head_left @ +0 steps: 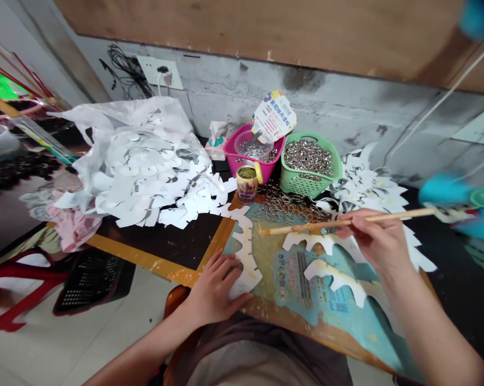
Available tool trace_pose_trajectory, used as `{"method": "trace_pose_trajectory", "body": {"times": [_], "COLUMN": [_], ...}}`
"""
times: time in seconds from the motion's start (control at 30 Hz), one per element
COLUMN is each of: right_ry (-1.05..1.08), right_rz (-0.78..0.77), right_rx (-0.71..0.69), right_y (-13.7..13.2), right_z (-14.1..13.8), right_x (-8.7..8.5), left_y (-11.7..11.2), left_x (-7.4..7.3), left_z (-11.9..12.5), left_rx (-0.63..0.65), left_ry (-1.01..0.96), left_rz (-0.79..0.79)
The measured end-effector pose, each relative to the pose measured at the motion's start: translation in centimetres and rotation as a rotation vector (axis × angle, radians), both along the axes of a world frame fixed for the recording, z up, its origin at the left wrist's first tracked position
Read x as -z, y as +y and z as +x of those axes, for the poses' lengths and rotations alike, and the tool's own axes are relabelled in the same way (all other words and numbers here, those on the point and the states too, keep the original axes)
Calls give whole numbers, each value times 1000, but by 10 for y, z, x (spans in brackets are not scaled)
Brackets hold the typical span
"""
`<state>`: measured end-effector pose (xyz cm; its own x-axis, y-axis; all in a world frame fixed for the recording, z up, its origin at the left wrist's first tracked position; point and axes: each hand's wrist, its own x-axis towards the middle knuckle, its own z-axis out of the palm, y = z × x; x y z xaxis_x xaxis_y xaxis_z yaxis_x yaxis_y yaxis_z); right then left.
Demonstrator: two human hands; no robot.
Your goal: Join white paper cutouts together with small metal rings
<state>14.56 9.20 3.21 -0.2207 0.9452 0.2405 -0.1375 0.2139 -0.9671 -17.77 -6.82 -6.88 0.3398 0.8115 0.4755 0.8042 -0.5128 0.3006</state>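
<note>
My left hand [215,289] lies flat with fingers spread on a white paper cut-out strip [248,257] at the left of a worn blue-covered board [330,311] on my lap. My right hand [376,238] pinches a long wooden stick [326,224] that points left, its tip over the board near a small jar of yellowish glue [247,184]. Two more white cut-outs [338,276] lie on the board just under the stick and the right hand.
A green basket [310,163] of metal rings and a pink basket [254,153] stand at the back by the wall. Loose rings [284,206] lie before them. Piles of white cut-outs [145,177] on plastic sit left and right [371,187]. A black crate [93,279] stands on the floor.
</note>
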Motion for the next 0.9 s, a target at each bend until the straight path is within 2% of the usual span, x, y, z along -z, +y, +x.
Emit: {"method": "trace_pose_trajectory", "body": {"times": [0.13, 0.27, 0.4, 0.53, 0.67, 0.8, 0.9], "right_ry": [-24, -71, -111, -93, -115, -91, -93], "right_rz": [-162, -262, -288, -297, -317, -320, -331], "right_rx": [-146, -212, -264, -183, -226, -187, -229], "right_y": [-10, -14, -12, -8, -6, -6, -6], "right_z": [-3, -13, -19, -21, -24, -27, -28], "right_x": [27, 43, 44, 42, 41, 42, 44], "left_y": [-1, -1, 0, -1, -2, -2, -2], "left_x": [-2, -1, -1, -1, -1, -1, -1], "left_z": [1, 1, 1, 1, 1, 1, 1], "left_rx": [-11, -19, -13, -8, -10, -13, -13], "left_ry": [-9, -7, -10, -13, -15, -20, -17], "left_rz": [-28, -43, -40, -44, -54, -58, -67]}}
